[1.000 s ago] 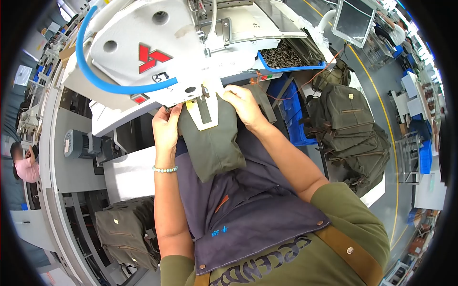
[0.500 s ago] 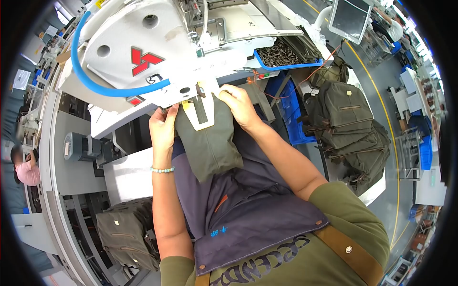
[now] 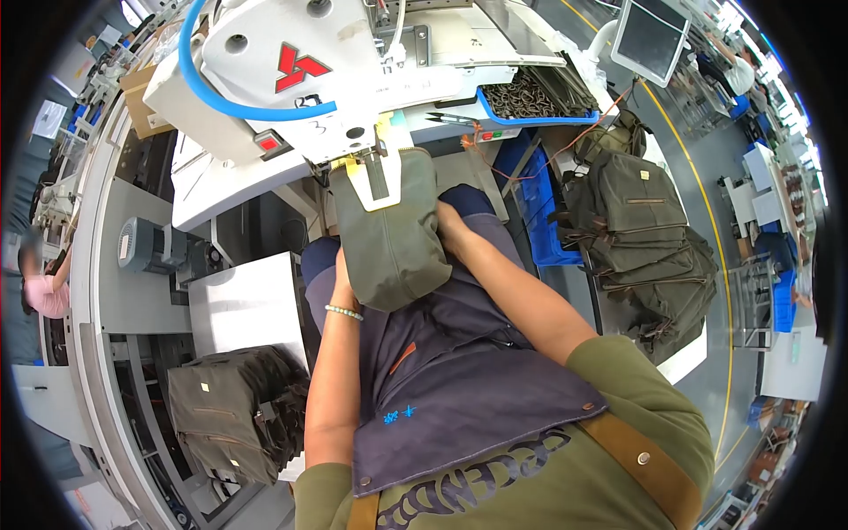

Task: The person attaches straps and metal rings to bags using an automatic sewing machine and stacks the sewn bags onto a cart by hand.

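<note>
Fingers of the left hand (image 3: pixel 343 281) and right hand (image 3: pixel 450 224) are largely hidden by the dark green pouch (image 3: pixel 393 252); how far they are open, and whether they grip it or merely support it, cannot be told. Left hand lies at the pouch's lower left side; right hand at its right side, nearer the machine.

Pouch is located below the head of the sewing machine (image 3: pixel 252 66), its upper part under a white U-shaped clamp (image 3: pixel 385 205), its lower end in front of the apron (image 3: pixel 477 397). Brass-coloured edging shows along the upper rim.

To the left, the white counter (image 3: pixel 216 190) ends in a slanting front edge, with a gap between edge and pouch. To the right, a gap separates the right forearm from a blue bin (image 3: pixel 555 238). Blue tray (image 3: pixel 552 119) of dark metal pieces (image 3: pixel 523 91) stands well apart from both hands.
</note>
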Available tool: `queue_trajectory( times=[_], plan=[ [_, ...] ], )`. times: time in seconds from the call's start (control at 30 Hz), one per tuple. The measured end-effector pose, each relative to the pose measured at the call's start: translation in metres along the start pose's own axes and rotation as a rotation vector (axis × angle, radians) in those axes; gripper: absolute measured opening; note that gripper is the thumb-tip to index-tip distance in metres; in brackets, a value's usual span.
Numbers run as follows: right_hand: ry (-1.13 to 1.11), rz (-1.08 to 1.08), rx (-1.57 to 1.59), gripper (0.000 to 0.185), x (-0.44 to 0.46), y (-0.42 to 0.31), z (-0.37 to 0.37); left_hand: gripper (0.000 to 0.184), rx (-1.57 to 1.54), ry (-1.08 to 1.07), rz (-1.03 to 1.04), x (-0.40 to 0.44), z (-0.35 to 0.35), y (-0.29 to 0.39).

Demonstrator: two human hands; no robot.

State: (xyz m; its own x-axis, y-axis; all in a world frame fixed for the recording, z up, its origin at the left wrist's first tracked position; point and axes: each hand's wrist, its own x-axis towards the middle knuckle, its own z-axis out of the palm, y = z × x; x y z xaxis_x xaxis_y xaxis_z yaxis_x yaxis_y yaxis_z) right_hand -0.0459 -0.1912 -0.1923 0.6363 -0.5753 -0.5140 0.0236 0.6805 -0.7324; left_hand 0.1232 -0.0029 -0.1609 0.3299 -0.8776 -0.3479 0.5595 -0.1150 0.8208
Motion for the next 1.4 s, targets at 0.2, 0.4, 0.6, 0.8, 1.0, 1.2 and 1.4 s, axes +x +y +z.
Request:
queue_trajectory(
  times=[0.2,0.4,0.6,0.8,1.0,1.2,1.4],
  plan=[
    [-0.144,0.077,-0.217,0.039,-0.057,-0.001,0.021,0.045,-0.363,-0.162,0.008,-0.033,0.006,-0.019],
    [-0.546,-0.034,-0.590,0.039,-0.127,-0.033,0.020,0.050,-0.290,0.008,0.033,-0.102,0.047,0.040],
    [-0.814,-0.390,-0.728,0.054,-0.160,-0.083,0.003,0.061,-0.489,-0.183,0.198,-0.129,0.047,0.097],
    [-0.666,-0.754,0.191,0.052,-0.203,-0.138,0.093,0.035,0.172,-0.254,0.770,-0.141,0.124,0.189],
    [-1.160,-0.539,0.412,0.051,-0.158,-0.180,0.089,0.035,1.289,0.547,1.535,-0.099,0.144,0.176],
    [-1.201,-0.505,0.016,0.049,-0.125,-0.225,0.009,0.022,1.340,0.465,1.618,-0.078,0.123,0.166],
    [-1.212,-0.505,-0.375,0.048,-0.093,-0.220,-0.006,0.009,0.989,0.428,1.446,-0.079,0.131,0.166]
  ],
)
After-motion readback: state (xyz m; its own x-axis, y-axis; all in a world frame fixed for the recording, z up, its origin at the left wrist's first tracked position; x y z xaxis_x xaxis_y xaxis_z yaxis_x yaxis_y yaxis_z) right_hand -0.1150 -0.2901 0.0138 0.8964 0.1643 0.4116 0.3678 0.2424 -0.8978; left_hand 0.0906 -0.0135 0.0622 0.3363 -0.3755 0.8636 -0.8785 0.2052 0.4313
